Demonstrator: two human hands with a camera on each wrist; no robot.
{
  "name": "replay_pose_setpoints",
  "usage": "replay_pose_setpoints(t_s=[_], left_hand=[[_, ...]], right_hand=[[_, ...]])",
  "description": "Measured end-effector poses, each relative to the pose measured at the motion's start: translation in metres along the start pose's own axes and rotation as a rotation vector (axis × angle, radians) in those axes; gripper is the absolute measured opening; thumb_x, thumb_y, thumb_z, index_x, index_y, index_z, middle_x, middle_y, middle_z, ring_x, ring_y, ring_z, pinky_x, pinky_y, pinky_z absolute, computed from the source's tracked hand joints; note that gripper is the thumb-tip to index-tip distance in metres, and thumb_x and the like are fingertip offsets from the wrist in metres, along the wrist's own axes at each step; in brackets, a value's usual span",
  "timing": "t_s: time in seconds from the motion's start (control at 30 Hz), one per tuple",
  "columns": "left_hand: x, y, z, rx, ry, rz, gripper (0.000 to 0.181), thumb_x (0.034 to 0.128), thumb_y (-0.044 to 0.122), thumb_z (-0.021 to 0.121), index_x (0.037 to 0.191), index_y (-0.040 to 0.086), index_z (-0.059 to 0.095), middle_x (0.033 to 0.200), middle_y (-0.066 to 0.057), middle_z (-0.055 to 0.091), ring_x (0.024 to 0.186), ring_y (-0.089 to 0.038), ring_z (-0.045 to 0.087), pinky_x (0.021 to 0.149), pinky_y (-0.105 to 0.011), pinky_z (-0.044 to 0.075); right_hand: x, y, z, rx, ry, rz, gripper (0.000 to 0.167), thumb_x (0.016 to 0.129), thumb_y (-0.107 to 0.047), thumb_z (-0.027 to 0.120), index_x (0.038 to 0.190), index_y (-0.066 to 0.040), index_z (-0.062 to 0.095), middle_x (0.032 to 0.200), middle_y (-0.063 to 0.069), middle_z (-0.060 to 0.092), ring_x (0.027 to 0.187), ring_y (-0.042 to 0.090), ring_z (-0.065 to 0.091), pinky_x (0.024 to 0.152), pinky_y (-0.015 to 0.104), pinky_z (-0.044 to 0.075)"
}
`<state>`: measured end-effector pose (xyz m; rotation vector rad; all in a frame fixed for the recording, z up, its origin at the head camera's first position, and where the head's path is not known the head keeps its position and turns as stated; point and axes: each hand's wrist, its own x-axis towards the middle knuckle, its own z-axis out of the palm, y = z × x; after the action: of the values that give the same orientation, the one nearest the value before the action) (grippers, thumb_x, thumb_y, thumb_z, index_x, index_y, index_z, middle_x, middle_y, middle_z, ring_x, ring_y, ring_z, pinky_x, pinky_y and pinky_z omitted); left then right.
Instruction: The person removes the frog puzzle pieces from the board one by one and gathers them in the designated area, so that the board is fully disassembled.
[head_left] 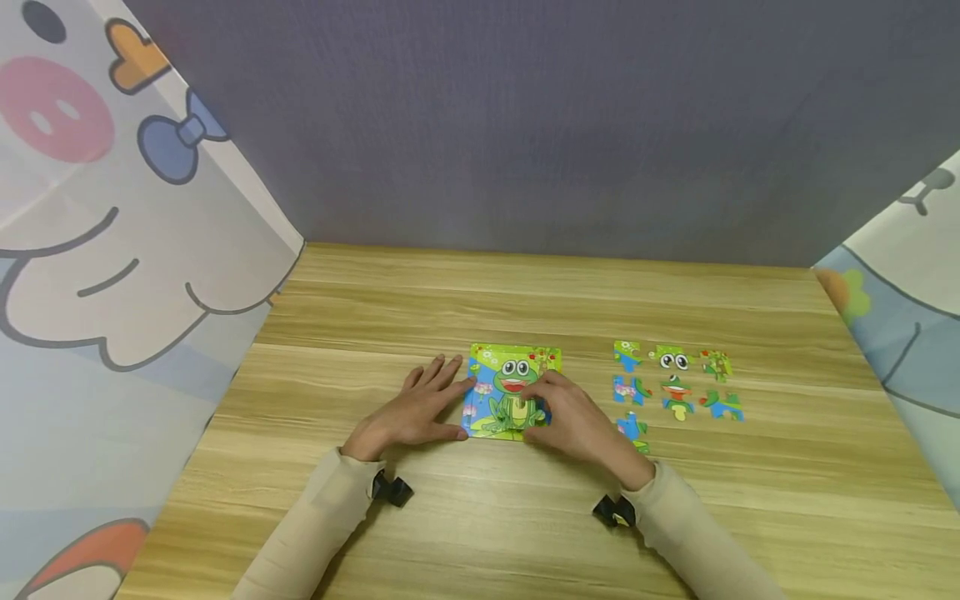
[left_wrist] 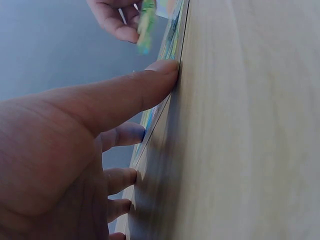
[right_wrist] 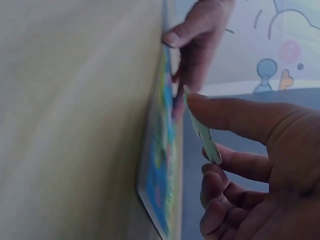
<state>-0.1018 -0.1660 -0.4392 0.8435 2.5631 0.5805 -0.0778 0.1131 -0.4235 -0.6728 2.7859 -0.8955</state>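
Note:
A frog picture puzzle board (head_left: 495, 357) lies flat on the wooden table in the head view. My left hand (head_left: 418, 410) spreads its fingers beside the board, thumb and index fingertips touching its left edge. Above the board's lower right part, my right hand (head_left: 576, 421) pinches a puzzle piece (right_wrist: 207, 142) between thumb and fingers. That piece also shows as a blurred green shape in the left wrist view, held off the board. My right hand covers part of the board in the head view.
Several loose puzzle pieces (head_left: 677, 392) lie in rows to the right of my right hand, the lowest partly covered by the wrist. Behind the wooden table (head_left: 450, 296) rises a grey panel (head_left: 525, 133). Cartoon-printed walls (head_left: 187, 275) flank both sides.

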Motion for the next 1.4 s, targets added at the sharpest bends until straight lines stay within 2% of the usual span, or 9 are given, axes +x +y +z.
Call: replay_pose_setpoints(t_s=[0.2, 0.37, 0.57, 0.77, 0.93, 1.07, 1.4], left_hand=[[0.000, 0.001, 0.000, 0.001, 0.005, 0.010, 0.080, 0.0921, 0.044, 0.069, 0.157, 0.014, 0.033, 0.169, -0.020, 0.006, 0.156, -0.046, 0.001, 0.120, -0.070, 0.008], [0.000, 0.001, 0.000, -0.002, 0.009, 0.010, 0.080, 0.0919, 0.044, 0.069, 0.157, 0.014, 0.033, 0.169, -0.021, 0.007, 0.156, -0.046, 0.001, 0.120, -0.070, 0.007], [0.000, 0.000, 0.000, -0.003, 0.006, 0.004, 0.081, 0.0919, 0.044, 0.069, 0.157, 0.014, 0.033, 0.169, -0.020, 0.007, 0.156, -0.046, 0.001, 0.120, -0.069, 0.007], [-0.001, 0.000, 0.001, -0.008, 0.008, 0.003, 0.080, 0.0921, 0.044, 0.069, 0.158, 0.015, 0.033, 0.169, -0.020, 0.006, 0.157, -0.045, 0.001, 0.120, -0.069, 0.007], [-0.001, 0.000, 0.001, -0.010, 0.009, 0.001, 0.080, 0.0922, 0.044, 0.069, 0.158, 0.015, 0.033, 0.169, -0.019, 0.006, 0.157, -0.045, 0.000, 0.120, -0.069, 0.007], [-0.001, 0.000, 0.001, -0.006, 0.006, -0.001, 0.080, 0.0924, 0.045, 0.068, 0.158, 0.015, 0.032, 0.169, -0.019, 0.006, 0.157, -0.045, 0.000, 0.120, -0.069, 0.007], [0.000, 0.000, 0.000, -0.009, 0.005, 0.000, 0.080, 0.0926, 0.045, 0.068, 0.158, 0.015, 0.032, 0.170, -0.019, 0.005, 0.157, -0.044, 0.000, 0.120, -0.069, 0.007]], right_hand=[[-0.009, 0.011, -0.016, 0.040, 0.033, -0.006, 0.045, 0.074, -0.022, 0.089, 0.114, -0.008, 0.072, 0.103, 0.002, 0.063, 0.078, 0.012, 0.051, 0.065, 0.022, 0.043], [-0.018, 0.022, -0.027, 0.036, 0.046, 0.017, 0.047, 0.074, -0.023, 0.089, 0.115, -0.007, 0.072, 0.102, 0.000, 0.063, 0.081, 0.011, 0.050, 0.069, 0.023, 0.044], [-0.029, 0.039, -0.039, 0.033, 0.078, 0.016, 0.044, 0.073, -0.016, 0.089, 0.113, -0.008, 0.072, 0.100, 0.000, 0.063, 0.085, 0.012, 0.051, 0.072, 0.025, 0.046], [-0.043, 0.054, -0.051, 0.024, 0.116, -0.002, 0.042, 0.075, -0.010, 0.086, 0.114, -0.007, 0.071, 0.102, 0.001, 0.064, 0.084, 0.011, 0.050, 0.068, 0.023, 0.045], [-0.054, 0.065, -0.061, 0.010, 0.139, 0.016, 0.042, 0.075, -0.011, 0.086, 0.113, -0.008, 0.070, 0.105, 0.002, 0.064, 0.084, 0.010, 0.050, 0.068, 0.024, 0.045], [-0.063, 0.074, -0.067, -0.008, 0.177, 0.015, 0.044, 0.072, -0.013, 0.089, 0.112, -0.008, 0.071, 0.100, -0.001, 0.062, 0.084, 0.009, 0.049, 0.068, 0.025, 0.045], [-0.085, 0.100, -0.074, -0.052, 0.241, -0.030, 0.043, 0.067, -0.005, 0.088, 0.107, -0.005, 0.072, 0.093, -0.003, 0.061, 0.081, 0.000, 0.046, 0.066, 0.024, 0.045]])
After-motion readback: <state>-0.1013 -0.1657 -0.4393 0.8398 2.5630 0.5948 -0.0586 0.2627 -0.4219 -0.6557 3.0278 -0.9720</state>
